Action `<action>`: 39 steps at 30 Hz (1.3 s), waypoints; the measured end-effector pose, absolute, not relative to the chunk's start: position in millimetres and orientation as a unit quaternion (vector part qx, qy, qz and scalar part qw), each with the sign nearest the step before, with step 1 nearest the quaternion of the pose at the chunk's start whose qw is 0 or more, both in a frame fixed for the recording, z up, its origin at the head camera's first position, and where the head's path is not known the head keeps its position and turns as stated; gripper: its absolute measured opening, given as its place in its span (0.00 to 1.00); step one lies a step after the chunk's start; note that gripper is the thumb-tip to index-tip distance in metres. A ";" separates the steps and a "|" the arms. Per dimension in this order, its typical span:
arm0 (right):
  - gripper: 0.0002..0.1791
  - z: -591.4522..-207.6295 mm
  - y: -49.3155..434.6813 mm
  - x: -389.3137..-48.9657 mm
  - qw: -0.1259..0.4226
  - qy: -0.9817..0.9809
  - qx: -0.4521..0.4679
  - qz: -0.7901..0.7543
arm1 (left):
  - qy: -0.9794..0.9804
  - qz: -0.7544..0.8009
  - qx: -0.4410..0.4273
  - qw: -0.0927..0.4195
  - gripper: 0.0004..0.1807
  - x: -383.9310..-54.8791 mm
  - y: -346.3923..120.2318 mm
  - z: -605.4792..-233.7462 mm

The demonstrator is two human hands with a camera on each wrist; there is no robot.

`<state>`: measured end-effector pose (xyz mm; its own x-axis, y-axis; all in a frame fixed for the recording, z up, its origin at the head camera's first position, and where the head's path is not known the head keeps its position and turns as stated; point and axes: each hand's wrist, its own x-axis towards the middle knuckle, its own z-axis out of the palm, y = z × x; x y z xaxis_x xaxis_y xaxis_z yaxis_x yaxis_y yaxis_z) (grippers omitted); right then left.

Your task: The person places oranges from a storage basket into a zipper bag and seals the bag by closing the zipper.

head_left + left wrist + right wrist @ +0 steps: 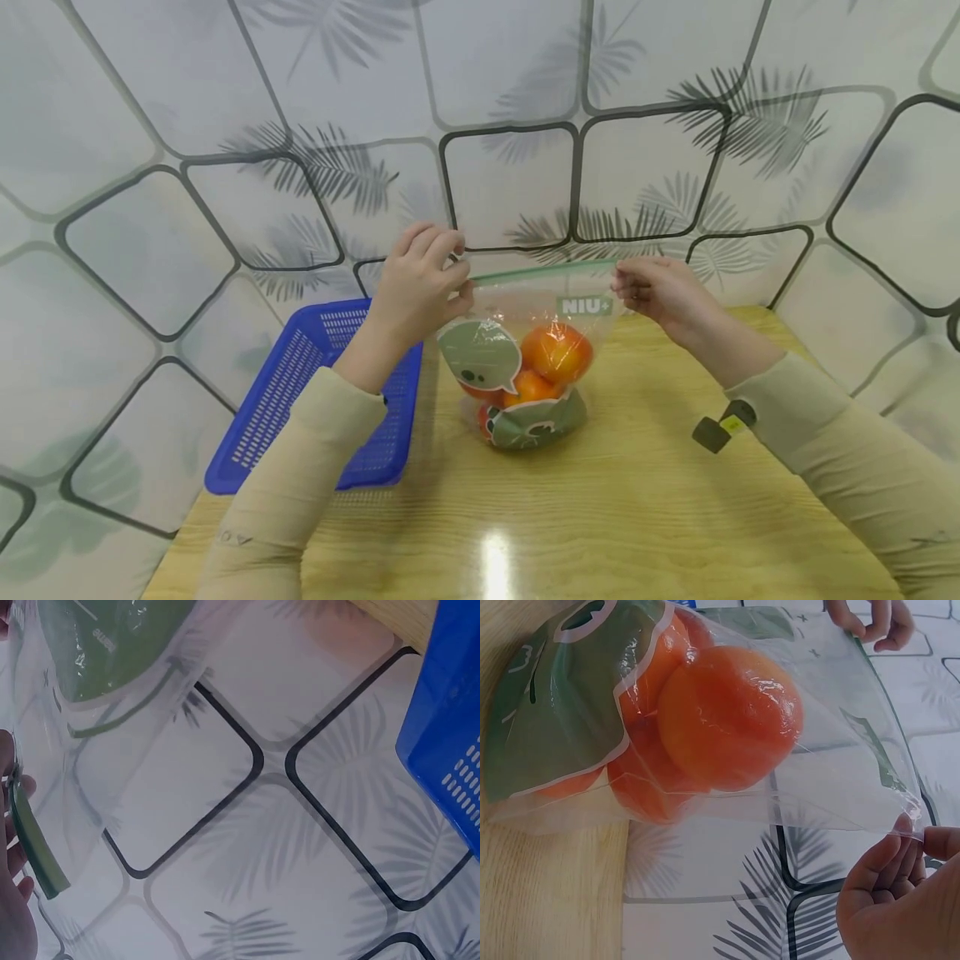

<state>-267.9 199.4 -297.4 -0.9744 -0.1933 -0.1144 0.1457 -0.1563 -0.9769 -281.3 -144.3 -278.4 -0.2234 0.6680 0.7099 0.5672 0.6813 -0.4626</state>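
Observation:
A clear zip bag (480, 354) with green print and a green strip along its top stands on the table, holding several round orange-red fruits (557, 353). My left hand (423, 279) pinches the bag's top left corner; in the left wrist view the end of the green zip strip (37, 847) sticks out past its fingers. At the opposite top corner, my right hand (663, 292) pinches the edge between thumb and fingers, which the right wrist view shows closely. Between the two hands the top edge is stretched nearly straight.
A blue plastic basket (258, 417) with slotted sides sits left of the bag, partly behind my left forearm. The wooden table (600, 517) meets a patterned wall covering (510, 187) at the back. A small dark device (723, 425) shows by the right sleeve cuff.

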 end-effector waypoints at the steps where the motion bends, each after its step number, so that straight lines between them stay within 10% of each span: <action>1: 0.19 -297.3 199.7 -268.0 0.112 0.641 -0.018 -0.760 | -0.781 0.051 -0.395 0.481 0.05 -281.0 -146.7 -278.4; 25: 0.18 -299.2 205.4 -268.8 0.098 0.632 -0.037 -0.768 | -0.781 -0.003 -0.411 0.471 0.07 -279.2 -203.3 -274.4; 39: 0.13 -327.3 198.6 -271.9 0.138 0.648 -0.149 -0.734 | -0.855 -0.184 -0.356 0.329 0.05 -264.8 -198.2 -300.4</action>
<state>-271.9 198.6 -327.3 -0.9179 -0.3948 0.0398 0.0093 -0.1214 -0.9926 -264.8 -198.2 -300.4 -0.5297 0.4878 0.6938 0.7300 0.6787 0.0802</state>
